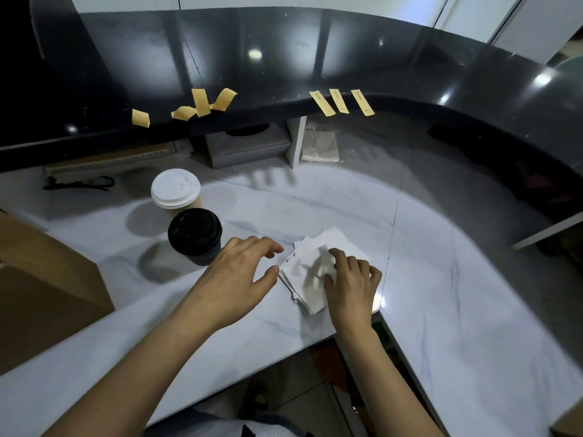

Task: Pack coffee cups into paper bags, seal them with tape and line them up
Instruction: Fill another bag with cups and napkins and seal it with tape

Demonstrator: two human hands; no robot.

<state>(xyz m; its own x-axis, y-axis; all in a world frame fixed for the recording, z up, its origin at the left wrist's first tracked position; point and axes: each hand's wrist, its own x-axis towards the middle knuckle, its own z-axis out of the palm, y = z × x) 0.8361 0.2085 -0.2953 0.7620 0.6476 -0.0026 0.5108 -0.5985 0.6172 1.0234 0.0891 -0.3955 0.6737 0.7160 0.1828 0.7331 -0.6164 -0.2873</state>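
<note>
A stack of flat white paper bags [310, 272] lies on the marble counter in front of me. My right hand [350, 283] rests on the stack, fingers curled and pinching the top bag's surface. My left hand [238, 279] hovers just left of the stack, fingers spread, thumb touching its left edge. A cup with a black lid [195, 234] stands left of my left hand. Behind it stands a tan cup with a white lid [175, 188]. Several tan tape strips [202, 104] hang off the black ledge's edge, with three more strips [342, 101] to the right.
A brown cardboard box [44, 288] sits at the left edge. The raised black ledge [315, 67] curves around the back and right. Under it are a grey box [249, 146], a plastic-wrapped packet [320, 146] and a black cord [79, 183]. The counter's front edge has a gap below my arms.
</note>
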